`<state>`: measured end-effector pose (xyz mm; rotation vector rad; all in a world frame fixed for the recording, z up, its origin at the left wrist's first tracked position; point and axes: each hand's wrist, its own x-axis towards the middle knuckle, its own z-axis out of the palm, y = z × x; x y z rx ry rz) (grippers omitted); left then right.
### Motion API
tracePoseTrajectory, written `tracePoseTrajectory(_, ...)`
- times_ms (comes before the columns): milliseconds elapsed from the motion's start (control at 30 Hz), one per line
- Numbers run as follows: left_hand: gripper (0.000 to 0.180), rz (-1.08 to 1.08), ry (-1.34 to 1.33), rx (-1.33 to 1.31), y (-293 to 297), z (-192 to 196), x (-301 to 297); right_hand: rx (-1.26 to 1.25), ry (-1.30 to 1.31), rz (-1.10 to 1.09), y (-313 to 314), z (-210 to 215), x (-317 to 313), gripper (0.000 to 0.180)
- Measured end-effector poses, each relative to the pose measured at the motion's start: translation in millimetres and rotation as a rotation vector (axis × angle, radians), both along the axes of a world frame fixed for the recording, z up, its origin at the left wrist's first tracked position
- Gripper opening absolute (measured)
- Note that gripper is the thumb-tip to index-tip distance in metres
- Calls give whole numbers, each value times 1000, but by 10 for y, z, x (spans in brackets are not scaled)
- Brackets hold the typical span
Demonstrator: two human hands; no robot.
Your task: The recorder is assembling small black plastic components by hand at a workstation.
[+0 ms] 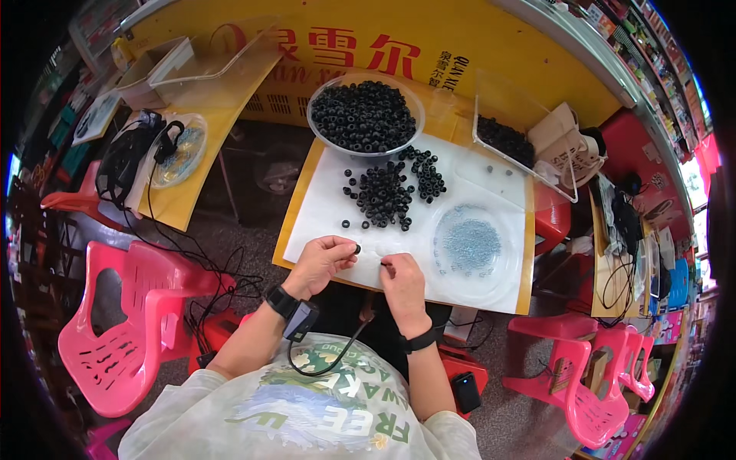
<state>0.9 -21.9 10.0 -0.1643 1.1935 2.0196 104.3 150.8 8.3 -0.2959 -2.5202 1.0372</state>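
Note:
Over the near edge of a white sheet (pixel 310 222), my left hand (pixel 326 264) pinches a small black ring-shaped piece (pixel 357 249) between thumb and forefinger. A short gap to the right, my right hand (pixel 404 285) is closed, its fingertips pressed on something small and dark that I cannot make out. Beyond both hands lies a loose pile of black ring-shaped pieces (pixel 383 195), with a few strays at its near left. Behind it stands a clear round bowl (pixel 421 115) heaped with the same pieces. Right of my right hand rests a clear shallow dish (pixel 502 264) of tiny pale-blue pieces (pixel 471 241).
At the table's far right a clear bin (pixel 525 170) holds more black pieces. Pink plastic chairs (pixel 126 322) stand on both sides. To the left, a yellow side table (pixel 207 157) carries cables and a clear tray. A yellow panel (pixel 475 46) borders the back.

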Motion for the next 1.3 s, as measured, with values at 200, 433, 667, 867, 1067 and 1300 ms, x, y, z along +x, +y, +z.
tracePoseTrajectory(200, 10, 52, -58, 49, -97, -42, -5, -79, -19, -143, 346, 314, 83, 9)
tracePoseTrajectory(433, 9, 38, -37, 70, -30, -49, -6, 302, -122, -320, 949, 270, 330, 13)
tracePoseTrajectory(667, 10, 14, -58, 83, -140, -80, 8, 332, -106, -265, 934, 191, 262, 13)
tracePoseTrajectory(867, 18, -99, -204, 282, -42, 20, 31, -143, -108, -226, 547, 675, 203, 9)
tracePoseTrajectory(1067, 20, -157, -171, 313, 8, 188, 79, -468, -63, 43, -41, 825, 34, 8)
tracePoseTrajectory(1300, 21, -216, -94, 282, -19, 199, 48, -304, -53, 111, -179, 832, -60, 12)
